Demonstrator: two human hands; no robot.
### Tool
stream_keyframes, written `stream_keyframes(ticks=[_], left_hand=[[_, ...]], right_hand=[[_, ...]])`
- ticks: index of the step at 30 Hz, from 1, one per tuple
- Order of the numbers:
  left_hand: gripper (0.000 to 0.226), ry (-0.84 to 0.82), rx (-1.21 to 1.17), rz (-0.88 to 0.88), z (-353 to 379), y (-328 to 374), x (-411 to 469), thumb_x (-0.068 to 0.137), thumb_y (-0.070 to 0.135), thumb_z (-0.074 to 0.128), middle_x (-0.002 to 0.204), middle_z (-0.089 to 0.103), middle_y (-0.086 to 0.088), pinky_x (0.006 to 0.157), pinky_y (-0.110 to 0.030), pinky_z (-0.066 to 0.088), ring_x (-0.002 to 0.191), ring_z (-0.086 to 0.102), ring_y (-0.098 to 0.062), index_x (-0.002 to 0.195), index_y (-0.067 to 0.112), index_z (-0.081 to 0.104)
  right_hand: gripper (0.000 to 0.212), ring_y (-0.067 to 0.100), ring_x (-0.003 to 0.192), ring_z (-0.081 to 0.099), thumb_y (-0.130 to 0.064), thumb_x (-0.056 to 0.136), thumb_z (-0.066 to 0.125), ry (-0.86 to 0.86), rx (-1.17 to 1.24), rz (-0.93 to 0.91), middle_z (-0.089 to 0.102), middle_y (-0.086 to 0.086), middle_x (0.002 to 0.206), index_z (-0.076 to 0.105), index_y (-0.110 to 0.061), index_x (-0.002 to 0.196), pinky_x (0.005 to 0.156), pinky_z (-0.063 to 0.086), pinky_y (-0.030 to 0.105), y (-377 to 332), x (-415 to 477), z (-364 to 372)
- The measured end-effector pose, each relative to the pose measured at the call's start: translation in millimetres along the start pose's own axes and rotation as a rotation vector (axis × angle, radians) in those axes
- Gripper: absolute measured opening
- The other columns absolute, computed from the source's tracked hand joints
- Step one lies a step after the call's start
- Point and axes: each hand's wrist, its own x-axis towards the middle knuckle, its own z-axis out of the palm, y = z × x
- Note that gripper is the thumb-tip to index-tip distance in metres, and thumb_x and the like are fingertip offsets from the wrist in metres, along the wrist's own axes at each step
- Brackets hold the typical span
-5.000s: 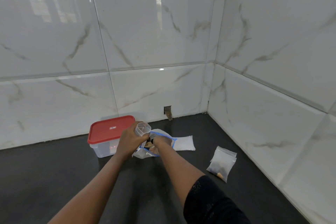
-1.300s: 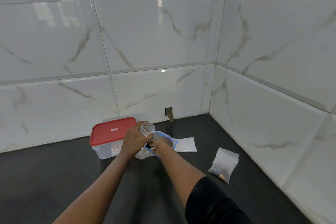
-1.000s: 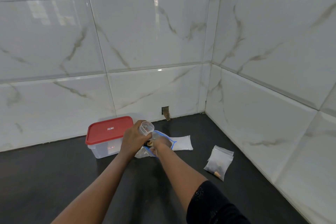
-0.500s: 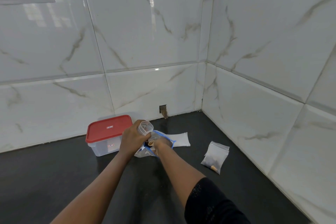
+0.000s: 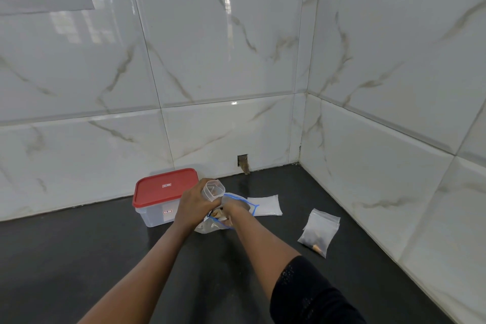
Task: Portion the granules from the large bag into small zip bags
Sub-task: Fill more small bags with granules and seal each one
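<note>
Hands meet at the large bag (image 5: 210, 227): left hand (image 5: 196, 206) grips a clear cup (image 5: 213, 189), tilted above its mouth (ready to scoop, I judge); right hand (image 5: 232, 212) curls on the blue-rimmed opening, probably holding it wide. An empty small zip bag (image 5: 268, 205) lies just beyond the right hand.

Both arms reach forward, hands nearly touching.

The left hand (image 5: 196, 205), back upward on a bare forearm, wraps its fingers round a clear cup (image 5: 213, 190) tilted toward the right. The right hand (image 5: 233, 212) sits just beside and slightly lower, its fingers curled on the rim of the bag (image 5: 210, 226). A black sleeve (image 5: 302, 294) covers the right upper arm.
</note>
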Motion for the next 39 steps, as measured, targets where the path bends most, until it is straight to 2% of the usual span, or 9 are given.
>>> stream_keyframes(ticks=[4, 9, 13, 15, 20, 26, 31, 35, 39], left_hand=[[0.041, 0.009, 0.005, 0.007, -5, -5, 0, 0.064, 0.031, 0.067, 0.09, 0.065, 0.009, 0.069, -0.011, 0.042, 0.084, 0.061, -0.012, 0.104, 0.02, 0.063], [0.037, 0.042, 0.041, 0.015, -9, -9, 2, 0.074, 0.015, 0.075, 0.093, 0.063, 0.007, 0.069, -0.015, 0.04, 0.086, 0.058, -0.014, 0.108, 0.016, 0.061], [0.038, 0.042, 0.047, 0.015, -7, -10, 6, 0.073, 0.014, 0.075, 0.095, 0.065, 0.002, 0.074, -0.023, 0.041, 0.087, 0.059, -0.017, 0.109, 0.015, 0.061], [0.038, 0.044, 0.048, 0.023, -5, -12, 7, 0.073, 0.014, 0.076, 0.096, 0.067, 0.0, 0.074, -0.023, 0.042, 0.087, 0.061, -0.018, 0.108, 0.014, 0.062], [0.038, 0.044, 0.04, 0.026, -4, -12, 11, 0.073, 0.014, 0.075, 0.097, 0.068, -0.001, 0.074, -0.022, 0.043, 0.088, 0.062, -0.019, 0.108, 0.013, 0.062], [0.041, 0.044, 0.016, 0.015, 0, -9, 12, 0.071, 0.024, 0.075, 0.095, 0.065, 0.003, 0.074, -0.023, 0.043, 0.085, 0.059, -0.015, 0.108, 0.015, 0.061], [0.039, 0.03, -0.002, 0.024, 6, -6, 10, 0.072, 0.026, 0.073, 0.096, 0.067, 0.001, 0.07, -0.017, 0.042, 0.086, 0.061, -0.016, 0.108, 0.015, 0.062], [0.045, 0.029, -0.038, 0.006, 8, -3, 8, 0.064, 0.035, 0.067, 0.094, 0.067, 0.006, 0.069, -0.014, 0.041, 0.086, 0.061, -0.013, 0.106, 0.018, 0.063], [0.038, 0.042, 0.0, 0.029, 8, -7, 9, 0.073, 0.018, 0.074, 0.097, 0.068, -0.001, 0.071, -0.021, 0.04, 0.087, 0.061, -0.017, 0.108, 0.015, 0.062]], right_hand=[[0.027, 0.016, 0.087, 0.063, -0.015, 0.087, 0.059, -0.07, -0.009, -0.024, 0.062, 0.007, 0.104, 0.051, -0.006, 0.111, 0.058, 0.054, 0.026, 11, 26, 7], [0.01, 0.009, 0.065, 0.051, -0.013, 0.099, 0.041, -0.114, 0.093, 0.002, 0.048, -0.001, 0.074, 0.048, -0.008, 0.097, 0.037, 0.046, 0.015, 7, 19, 13], [0.011, 0.015, 0.088, 0.062, -0.016, 0.092, 0.057, -0.076, 0.007, 0.044, 0.058, 0.007, 0.08, 0.056, -0.005, 0.09, 0.068, 0.054, 0.022, 3, 21, 16], [0.013, 0.014, 0.081, 0.065, -0.019, 0.089, 0.061, -0.077, 0.019, 0.051, 0.062, 0.008, 0.087, 0.058, -0.006, 0.091, 0.081, 0.056, 0.025, 5, 30, 19], [0.009, 0.022, 0.087, 0.067, -0.007, 0.09, 0.057, -0.072, 0.107, 0.019, 0.065, 0.013, 0.088, 0.058, -0.001, 0.098, 0.093, 0.054, 0.035, 8, 34, 19], [0.023, 0.025, 0.076, 0.064, -0.002, 0.092, 0.052, 0.016, 0.205, 0.018, 0.061, 0.016, 0.08, 0.054, 0.002, 0.115, 0.083, 0.057, 0.036, 9, 20, 9], [0.029, 0.024, 0.086, 0.063, -0.006, 0.093, 0.054, 0.052, 0.163, -0.002, 0.061, 0.016, 0.1, 0.054, 0.001, 0.121, 0.074, 0.058, 0.029, 9, 3, -3], [0.032, 0.013, 0.058, 0.047, -0.009, 0.094, 0.053, 0.075, 0.087, -0.058, 0.051, 0.008, 0.077, 0.052, 0.003, 0.124, 0.028, 0.036, 0.01, 7, -8, -10], [0.019, 0.018, 0.071, 0.054, -0.013, 0.094, 0.053, 0.097, 0.073, -0.062, 0.054, 0.011, 0.091, 0.057, -0.001, 0.109, 0.053, 0.051, 0.018, 4, -22, -4]])
